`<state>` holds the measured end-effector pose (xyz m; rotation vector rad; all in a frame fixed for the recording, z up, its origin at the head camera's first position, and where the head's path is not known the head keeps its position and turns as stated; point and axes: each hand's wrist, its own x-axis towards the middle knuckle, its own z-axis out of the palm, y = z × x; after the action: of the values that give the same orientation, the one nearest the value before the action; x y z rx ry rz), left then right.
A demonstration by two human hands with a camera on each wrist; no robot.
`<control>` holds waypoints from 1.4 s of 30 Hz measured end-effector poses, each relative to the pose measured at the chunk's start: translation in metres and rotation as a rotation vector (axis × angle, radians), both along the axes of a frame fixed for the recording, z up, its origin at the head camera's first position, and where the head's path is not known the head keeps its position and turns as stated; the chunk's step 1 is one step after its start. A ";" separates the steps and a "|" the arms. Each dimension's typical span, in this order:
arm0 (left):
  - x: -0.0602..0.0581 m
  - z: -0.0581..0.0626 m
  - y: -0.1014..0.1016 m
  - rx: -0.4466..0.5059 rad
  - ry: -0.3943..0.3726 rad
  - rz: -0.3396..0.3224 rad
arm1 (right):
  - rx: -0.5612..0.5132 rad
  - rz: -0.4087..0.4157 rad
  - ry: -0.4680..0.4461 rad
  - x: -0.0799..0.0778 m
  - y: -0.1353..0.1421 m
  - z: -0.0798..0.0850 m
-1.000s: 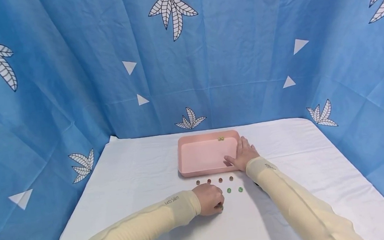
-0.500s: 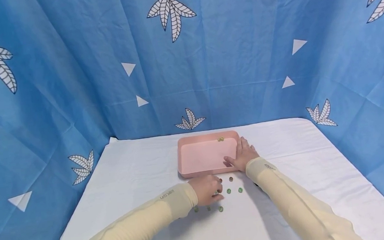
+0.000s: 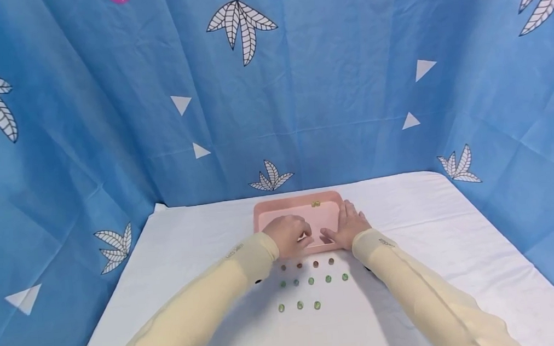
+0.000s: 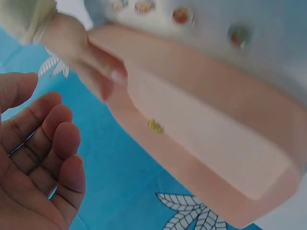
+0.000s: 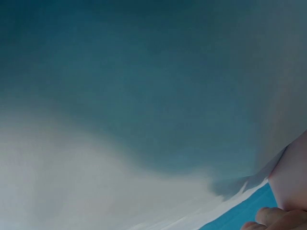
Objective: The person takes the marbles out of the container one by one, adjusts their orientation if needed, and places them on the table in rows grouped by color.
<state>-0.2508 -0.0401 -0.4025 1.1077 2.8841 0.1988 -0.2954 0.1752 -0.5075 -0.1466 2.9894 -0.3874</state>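
Note:
My left hand (image 3: 288, 237) hovers over the left part of a shallow pink tray (image 3: 296, 201). In the left wrist view, this hand (image 4: 43, 158) has relaxed, slightly bent fingers and an empty palm. My right hand (image 3: 351, 227) rests on the tray's right end, fingers straight along the rim and thumb reaching inside. Two small yellow-green beads (image 4: 155, 126) lie together by the tray's far wall. In front of the tray is a row of reddish-brown beads (image 3: 316, 264). Nearer still come a row of green beads (image 3: 311, 281) and three more green beads (image 3: 300, 305).
A white cloth (image 3: 203, 229) covers the table. Blue curtains (image 3: 348, 79) with leaf prints hang behind it and on both sides. The right wrist view shows mostly shaded white cloth (image 5: 72, 182), with part of the tray (image 5: 297, 172) at its right edge.
My left hand has let go of a green bead in the front row, then moved away from me to over the tray, uncovering the bead rows. The right hand stays on the tray.

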 end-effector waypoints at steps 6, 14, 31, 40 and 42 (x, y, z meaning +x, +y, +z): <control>-0.032 0.006 0.003 0.023 -0.036 0.042 | -0.006 0.009 0.013 0.001 -0.001 -0.001; -0.069 0.007 0.005 0.023 -0.047 0.091 | -0.010 0.007 0.016 0.001 -0.002 0.002; -0.111 -0.032 0.026 -0.079 -0.066 0.207 | -0.023 -0.005 0.011 0.010 -0.005 -0.003; -0.117 -0.049 0.037 -0.076 -0.106 0.291 | -0.025 0.006 0.053 0.016 -0.002 -0.003; -0.119 -0.051 0.040 -0.075 -0.109 0.300 | -0.023 0.010 0.062 0.016 0.000 -0.001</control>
<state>-0.3695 0.0001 -0.4532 0.6274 2.9167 0.1535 -0.2793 0.1753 -0.5083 -0.1795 3.0447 -0.4242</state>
